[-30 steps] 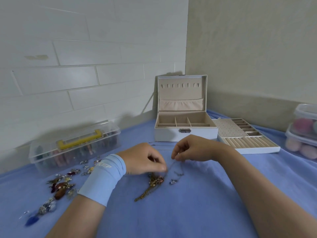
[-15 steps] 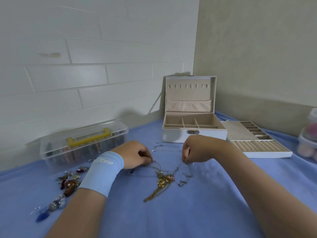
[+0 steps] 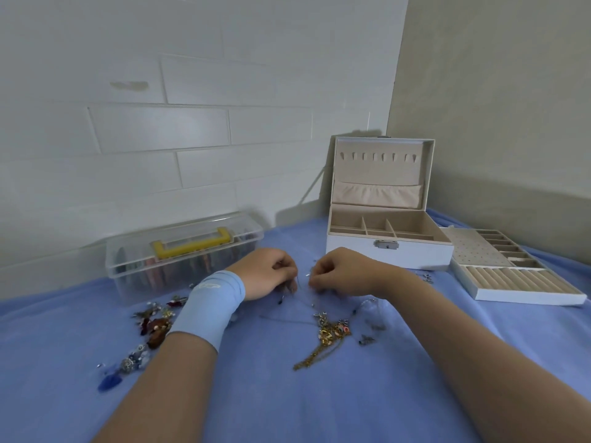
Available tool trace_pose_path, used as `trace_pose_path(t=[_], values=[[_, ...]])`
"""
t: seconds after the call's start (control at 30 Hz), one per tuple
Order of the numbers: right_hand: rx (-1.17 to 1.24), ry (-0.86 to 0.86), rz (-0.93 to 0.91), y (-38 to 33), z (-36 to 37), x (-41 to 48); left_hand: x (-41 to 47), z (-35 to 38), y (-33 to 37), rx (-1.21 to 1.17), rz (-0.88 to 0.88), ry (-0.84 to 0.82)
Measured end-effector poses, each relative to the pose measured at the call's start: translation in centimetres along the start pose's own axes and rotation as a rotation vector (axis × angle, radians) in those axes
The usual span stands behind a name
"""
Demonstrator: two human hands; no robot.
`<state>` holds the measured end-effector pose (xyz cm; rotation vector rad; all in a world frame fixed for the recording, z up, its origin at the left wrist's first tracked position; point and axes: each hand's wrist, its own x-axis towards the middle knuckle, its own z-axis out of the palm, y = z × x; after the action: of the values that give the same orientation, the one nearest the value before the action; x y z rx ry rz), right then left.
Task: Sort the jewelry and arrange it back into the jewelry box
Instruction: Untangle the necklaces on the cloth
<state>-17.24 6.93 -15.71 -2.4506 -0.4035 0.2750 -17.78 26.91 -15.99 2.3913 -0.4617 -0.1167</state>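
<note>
Pinching a thin chain (image 3: 307,275) between them, the left hand (image 3: 265,273) and right hand (image 3: 345,271) had fingers (image 3: 287,270) curled tight over the middle of the surface (image 3: 287,394), a gold tangle (image 3: 329,334) lying just nearer, and the jewelry box (image 3: 383,252) stood open, lid upright, toward the far right corner.

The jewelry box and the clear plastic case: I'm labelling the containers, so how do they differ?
The jewelry box stands open, lid upright; the clear case is shut. The jewelry box is opaque white with beige lining; the clear case is see-through with a yellow handle. The jewelry box's compartments look empty; the clear case shows colourful contents. Both sit on the blue cloth by the wall.
</note>
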Motion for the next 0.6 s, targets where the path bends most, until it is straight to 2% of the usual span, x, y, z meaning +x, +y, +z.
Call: trace_pose_path(t=[0.2,0.27,0.4,0.6], values=[[0.632,0.034,0.039,0.54,-0.02,-0.62,0.25,0.25,0.00,-0.164,-0.034,0.062],[0.746,0.066,0.053,0.64,0.15,-0.59,0.22,0.25,-0.26,-0.232,-0.056,0.082],[0.743,0.133,0.066,0.84,0.42,-0.25,0.35,0.22,-0.59,-0.339,-0.091,0.135],[0.606,0.234,0.076,0.91,0.62,0.10,0.45,-0.30,-0.82,-0.080,-0.059,0.202]])
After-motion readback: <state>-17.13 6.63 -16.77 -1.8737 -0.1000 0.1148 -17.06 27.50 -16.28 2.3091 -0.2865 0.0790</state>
